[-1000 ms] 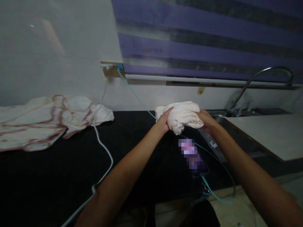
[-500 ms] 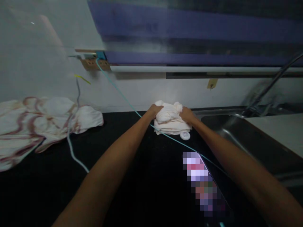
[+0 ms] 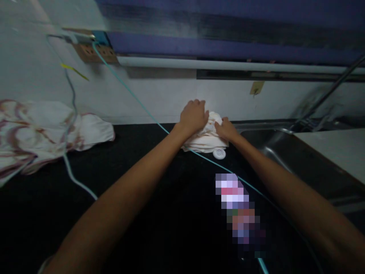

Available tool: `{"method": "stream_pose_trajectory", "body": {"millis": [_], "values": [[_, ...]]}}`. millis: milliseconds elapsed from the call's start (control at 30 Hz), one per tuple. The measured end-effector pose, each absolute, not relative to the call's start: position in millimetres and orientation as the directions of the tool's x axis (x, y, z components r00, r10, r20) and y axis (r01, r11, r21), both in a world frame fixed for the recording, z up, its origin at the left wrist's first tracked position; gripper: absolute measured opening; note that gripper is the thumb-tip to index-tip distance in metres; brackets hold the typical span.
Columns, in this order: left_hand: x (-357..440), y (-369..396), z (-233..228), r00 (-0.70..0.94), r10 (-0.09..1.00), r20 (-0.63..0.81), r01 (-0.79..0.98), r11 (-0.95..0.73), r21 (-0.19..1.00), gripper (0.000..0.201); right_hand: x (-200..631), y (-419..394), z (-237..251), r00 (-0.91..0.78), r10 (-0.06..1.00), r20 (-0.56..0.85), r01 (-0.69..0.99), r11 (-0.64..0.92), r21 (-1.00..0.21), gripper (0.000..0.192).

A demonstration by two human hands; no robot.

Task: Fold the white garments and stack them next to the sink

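Observation:
A folded white cloth point(image 3: 205, 144) lies in a crumpled stack at the back of the black counter, against the wall. My left hand point(image 3: 194, 117) is closed over the upper left of the cloth, the back of the hand toward me, fingertips hidden. Gripping the bunched right side of the same cloth is my right hand point(image 3: 226, 129), its fingers bent. A small round white disc point(image 3: 219, 154) sits on the counter just in front of the stack.
A phone with a blurred screen point(image 3: 236, 205) lies nearer to me, beside a teal cable point(image 3: 134, 95) running from the wall outlet point(image 3: 97, 53). At left are a patterned cloth point(image 3: 94, 131) and a grey cord point(image 3: 72, 171). A metal sink point(image 3: 273, 152) and faucet point(image 3: 327, 97) stand at right.
My left hand has risen from the cloth's left edge and come right over its top. My right hand stays on the right side. The camera view has tilted slightly.

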State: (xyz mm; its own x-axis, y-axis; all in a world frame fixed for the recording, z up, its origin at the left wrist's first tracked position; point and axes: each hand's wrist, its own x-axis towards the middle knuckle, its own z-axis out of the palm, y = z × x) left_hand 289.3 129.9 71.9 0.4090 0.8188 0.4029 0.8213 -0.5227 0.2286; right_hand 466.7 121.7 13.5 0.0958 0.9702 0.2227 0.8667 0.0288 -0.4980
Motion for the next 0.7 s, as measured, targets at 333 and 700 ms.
{"method": "stream_pose_trajectory", "body": {"millis": [333,700], "values": [[287.3,72.9,44.9,0.512,0.719,0.47,0.701,-0.666,0.255,0.048,508.2,-36.5,2.5,-0.338,0.939,0.064,0.507,0.239,-0.828,0.057],[207.8,-78.7,35.6,0.673,0.664,0.326,0.467,-0.723,0.508,0.039,511.4,-56.7,28.3,-0.302,0.95,0.074,0.438,0.207,-0.875,0.064]]}}
